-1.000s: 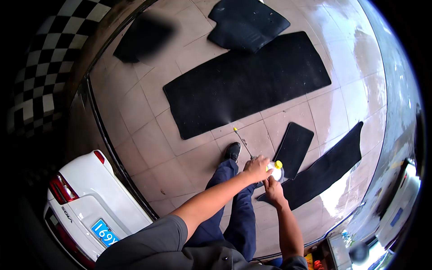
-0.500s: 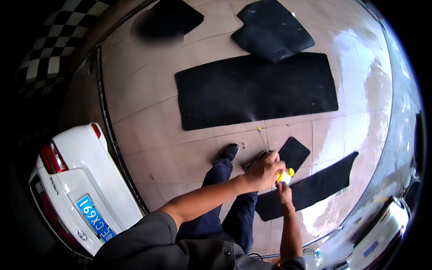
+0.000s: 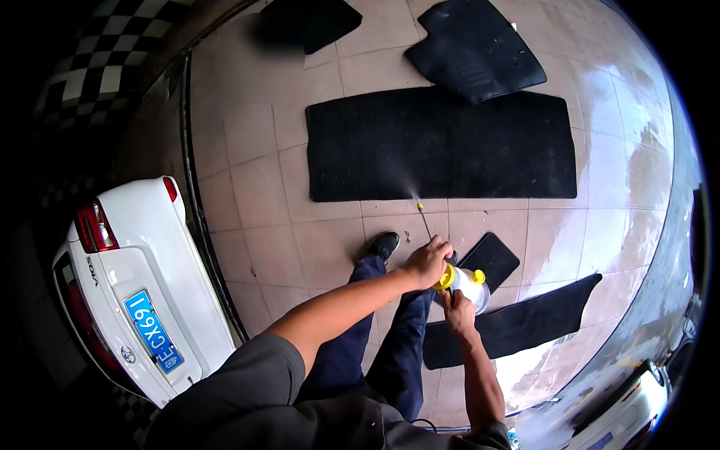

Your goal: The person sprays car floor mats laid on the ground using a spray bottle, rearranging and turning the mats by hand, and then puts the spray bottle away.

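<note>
My left hand (image 3: 429,262) is closed around the handle end of a thin spray wand (image 3: 425,222). The wand's yellow nozzle (image 3: 420,205) points away from me and gives off a fine mist over the near edge of a large black floor mat (image 3: 442,142). Beside it, my right hand (image 3: 459,311) is closed at the top of a pump sprayer (image 3: 472,289) with a whitish see-through tank and yellow fittings. My fingers partly hide the grip there. The sprayer hangs above a small black mat (image 3: 491,259).
A long dark mat (image 3: 517,322) lies to the right of my legs. Two more mats, one notched (image 3: 480,52) and one partly blurred (image 3: 322,22), lie farther off. A white car (image 3: 150,277) stands at left, another (image 3: 622,412) at lower right. The tiles (image 3: 622,172) look wet on the right.
The wand and both hands have swung left, and the nozzle's mist now falls farther left along the big mat's near edge. More of the sprayer tank shows. The view has shifted slightly.
</note>
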`<control>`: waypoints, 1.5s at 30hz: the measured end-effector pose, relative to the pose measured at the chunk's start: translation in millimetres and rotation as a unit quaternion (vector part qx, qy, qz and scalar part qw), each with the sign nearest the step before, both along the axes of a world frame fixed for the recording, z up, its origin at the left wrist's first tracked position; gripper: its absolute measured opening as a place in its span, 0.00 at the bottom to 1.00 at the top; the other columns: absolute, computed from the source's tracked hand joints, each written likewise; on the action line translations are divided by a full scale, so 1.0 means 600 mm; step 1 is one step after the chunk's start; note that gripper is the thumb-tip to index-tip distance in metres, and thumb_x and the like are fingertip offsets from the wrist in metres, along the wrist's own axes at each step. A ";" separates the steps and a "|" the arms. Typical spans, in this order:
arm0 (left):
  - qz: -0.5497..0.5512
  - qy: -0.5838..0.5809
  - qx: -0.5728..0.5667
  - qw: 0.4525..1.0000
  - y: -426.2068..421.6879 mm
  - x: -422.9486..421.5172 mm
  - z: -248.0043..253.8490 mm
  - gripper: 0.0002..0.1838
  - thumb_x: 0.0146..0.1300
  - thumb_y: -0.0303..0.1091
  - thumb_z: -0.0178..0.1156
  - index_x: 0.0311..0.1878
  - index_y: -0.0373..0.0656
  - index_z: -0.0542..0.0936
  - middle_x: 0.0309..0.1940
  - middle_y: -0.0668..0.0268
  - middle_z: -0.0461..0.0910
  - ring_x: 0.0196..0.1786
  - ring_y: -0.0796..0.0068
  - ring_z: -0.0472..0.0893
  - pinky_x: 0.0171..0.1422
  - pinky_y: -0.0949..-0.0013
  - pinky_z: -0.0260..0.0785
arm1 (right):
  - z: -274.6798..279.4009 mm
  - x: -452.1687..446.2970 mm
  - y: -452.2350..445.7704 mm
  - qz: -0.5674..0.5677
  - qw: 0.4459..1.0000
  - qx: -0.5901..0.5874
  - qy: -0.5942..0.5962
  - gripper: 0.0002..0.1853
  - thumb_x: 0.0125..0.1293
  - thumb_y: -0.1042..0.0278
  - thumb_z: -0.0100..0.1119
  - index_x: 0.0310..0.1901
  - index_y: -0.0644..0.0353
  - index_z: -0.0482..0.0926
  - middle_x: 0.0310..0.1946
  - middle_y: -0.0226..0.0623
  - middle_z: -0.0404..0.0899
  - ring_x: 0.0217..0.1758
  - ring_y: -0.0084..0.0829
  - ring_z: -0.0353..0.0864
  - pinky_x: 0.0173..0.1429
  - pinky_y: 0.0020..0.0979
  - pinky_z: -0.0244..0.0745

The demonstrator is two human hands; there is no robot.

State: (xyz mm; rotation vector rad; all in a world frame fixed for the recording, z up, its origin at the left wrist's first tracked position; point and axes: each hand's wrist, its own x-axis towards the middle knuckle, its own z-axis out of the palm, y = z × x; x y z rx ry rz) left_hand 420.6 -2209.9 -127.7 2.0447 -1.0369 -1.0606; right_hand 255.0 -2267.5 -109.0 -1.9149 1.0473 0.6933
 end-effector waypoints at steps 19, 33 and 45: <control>0.211 -0.142 0.423 0.870 0.694 -0.063 0.027 0.10 0.46 0.35 0.61 0.29 0.42 0.74 0.31 0.54 0.71 0.43 0.53 0.70 0.48 0.58 0.64 | -0.231 0.193 -0.126 -0.056 0.997 -0.059 -0.012 0.25 0.62 0.46 0.40 0.38 0.66 0.69 0.31 0.59 0.75 0.40 0.56 0.74 0.44 0.47 0.67; 0.280 -0.074 0.409 0.865 0.692 -0.105 0.111 0.08 0.47 0.36 0.61 0.27 0.42 0.76 0.32 0.53 0.72 0.42 0.54 0.70 0.47 0.60 0.64 | -0.197 0.239 0.035 0.156 0.981 0.114 0.028 0.28 0.62 0.44 0.38 0.46 0.65 0.70 0.41 0.55 0.75 0.47 0.47 0.74 0.51 0.40 0.67; 0.207 -0.118 0.392 0.889 0.618 -0.085 0.114 0.07 0.48 0.35 0.60 0.28 0.43 0.76 0.31 0.55 0.72 0.42 0.56 0.70 0.48 0.62 0.65 | -0.304 -0.230 -0.145 -0.337 0.937 -0.078 -0.048 0.23 0.63 0.49 0.45 0.27 0.65 0.72 0.16 0.34 0.70 0.18 0.25 0.70 0.23 0.28 0.65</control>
